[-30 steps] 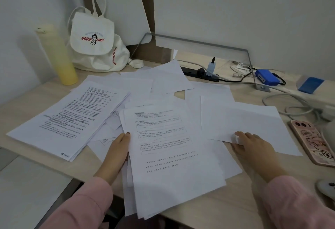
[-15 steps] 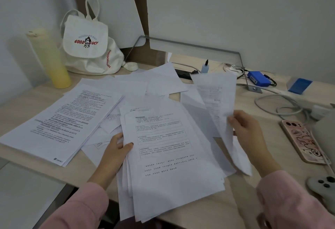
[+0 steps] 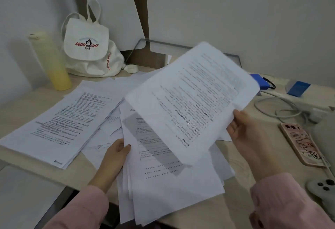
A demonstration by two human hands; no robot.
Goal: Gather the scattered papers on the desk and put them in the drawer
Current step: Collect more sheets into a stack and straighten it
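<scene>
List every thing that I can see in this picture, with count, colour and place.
desk: one, light wood, beneath everything
lifted sheet: one visible, white printed, held above the middle
front pile: one, white printed, overhanging the front edge
left stack: one, white printed, left side
loose sheets: several, white, behind the stacks
bottle: one, yellow, back left
bag: one, white with red letters, beside the bottle
blue box: one, blue, back right
blue-topped block: one, blue and white, back right
cable loop: one, white, back right
phone: one, pink case, right
controller: one, pale grey, front right
left hand: one, pink sleeve, grip on the front pile
right hand: one, pink sleeve, grip on the lifted sheet
</scene>
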